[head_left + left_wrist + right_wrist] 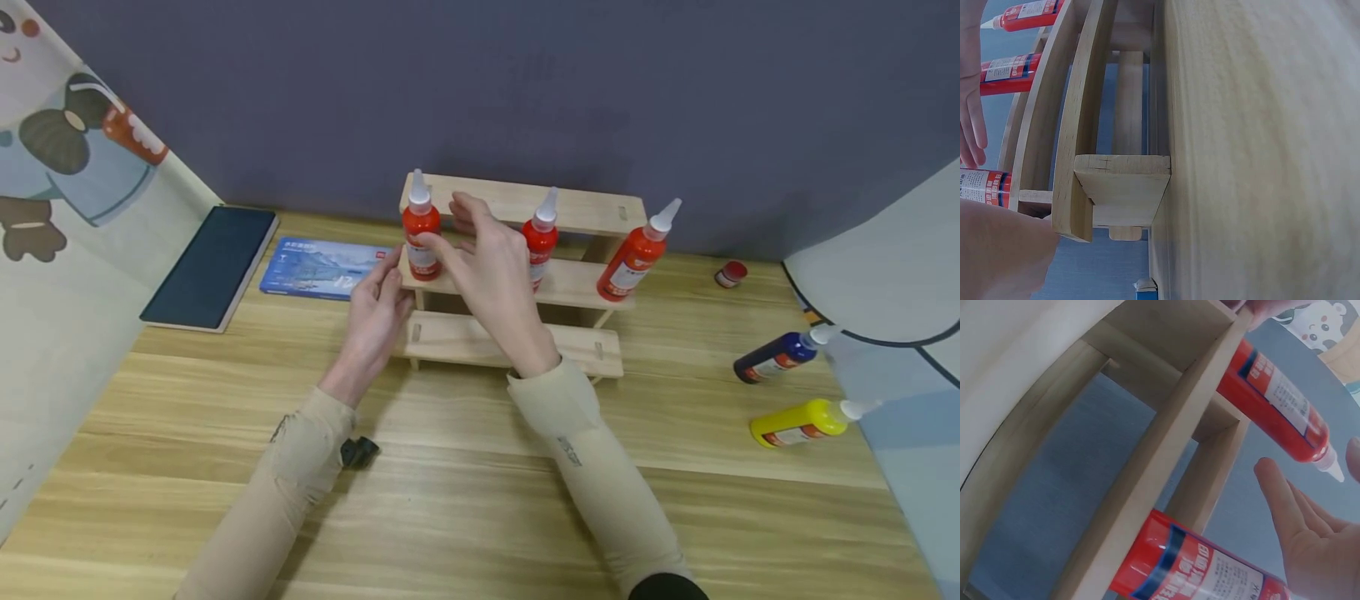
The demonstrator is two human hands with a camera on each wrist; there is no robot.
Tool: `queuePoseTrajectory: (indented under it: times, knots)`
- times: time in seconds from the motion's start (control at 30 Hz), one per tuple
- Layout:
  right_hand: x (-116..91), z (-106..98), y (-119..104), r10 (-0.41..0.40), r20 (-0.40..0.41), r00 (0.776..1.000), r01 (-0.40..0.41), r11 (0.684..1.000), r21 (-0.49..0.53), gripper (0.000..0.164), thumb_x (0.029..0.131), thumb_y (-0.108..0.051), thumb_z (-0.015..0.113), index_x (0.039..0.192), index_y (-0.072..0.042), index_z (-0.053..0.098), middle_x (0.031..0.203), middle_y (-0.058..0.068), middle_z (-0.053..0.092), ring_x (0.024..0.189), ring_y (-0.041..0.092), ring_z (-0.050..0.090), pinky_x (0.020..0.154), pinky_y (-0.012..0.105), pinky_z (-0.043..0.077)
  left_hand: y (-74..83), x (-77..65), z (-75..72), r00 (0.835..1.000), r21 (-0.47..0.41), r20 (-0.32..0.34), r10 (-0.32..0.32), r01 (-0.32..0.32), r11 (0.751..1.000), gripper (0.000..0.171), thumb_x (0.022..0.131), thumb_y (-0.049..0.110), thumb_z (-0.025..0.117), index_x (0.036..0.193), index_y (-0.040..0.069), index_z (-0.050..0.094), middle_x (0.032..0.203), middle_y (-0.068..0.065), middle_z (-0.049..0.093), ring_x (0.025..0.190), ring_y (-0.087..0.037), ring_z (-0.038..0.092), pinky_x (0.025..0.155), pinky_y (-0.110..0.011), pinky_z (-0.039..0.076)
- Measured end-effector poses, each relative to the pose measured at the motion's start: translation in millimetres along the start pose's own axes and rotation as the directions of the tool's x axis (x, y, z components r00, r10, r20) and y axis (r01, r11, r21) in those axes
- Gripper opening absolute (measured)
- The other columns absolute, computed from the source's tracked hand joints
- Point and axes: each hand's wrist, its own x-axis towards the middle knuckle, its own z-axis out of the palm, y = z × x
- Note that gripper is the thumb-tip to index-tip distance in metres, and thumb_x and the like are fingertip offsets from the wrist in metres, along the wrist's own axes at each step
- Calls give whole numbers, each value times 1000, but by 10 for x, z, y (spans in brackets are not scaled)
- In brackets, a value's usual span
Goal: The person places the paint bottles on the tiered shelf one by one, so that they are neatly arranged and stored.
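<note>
A three-tier wooden shelf (pixel 517 342) stands against the dark backdrop. On its middle tier are a left red bottle (pixel 422 250), a middle red bottle (pixel 538 246) and a right red bottle (pixel 633 260), all with white nozzle caps; the right one leans in the head view. My left hand (pixel 378 312) pinches the left end of the middle tier, beside the left bottle. Over the tier, my right hand (pixel 491 267) is between the left and middle bottles, fingers extended. In the right wrist view a gap separates these fingers (pixel 1282 494) from the left bottle (pixel 1279 403).
A blue flat box (pixel 322 267) and a dark notebook (pixel 210 267) lie left of the shelf. To the right are a small red-lidded jar (pixel 731 274), a dark blue bottle (pixel 776 358) and a yellow bottle (pixel 802 422). A small black object (pixel 360 452) is by the left sleeve.
</note>
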Motion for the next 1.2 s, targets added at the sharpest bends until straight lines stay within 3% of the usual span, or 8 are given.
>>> queuePoseTrajectory:
  times: [0.4,0.73,1.2]
  knots:
    - [-104,-118,-20,-2,5,1000,2,998,61,68,95,-27,85,149,4,57,145,17,66,128,25,68,97,39,64,-3,-2,-10,1000,16,14,-2,1,1000,52,118,10,31,169,1,22,176,-17,20,160,-28,27,129,-38,31]
    - [-211,-213,-58,-43,-21,999,45,994,101,64,93,-20,87,146,3,59,143,15,68,123,23,70,95,27,63,2,-6,-22,1000,46,12,-3,2,999,52,118,10,32,168,1,24,176,-17,19,160,-29,27,128,-38,33]
    - [-322,-342,-39,-108,-29,994,111,979,172,66,91,-15,89,146,5,58,139,18,69,122,27,71,96,32,64,6,-6,-19,1000,37,8,-21,21,999,52,118,12,32,169,3,23,177,-17,19,160,-29,27,129,-40,31]
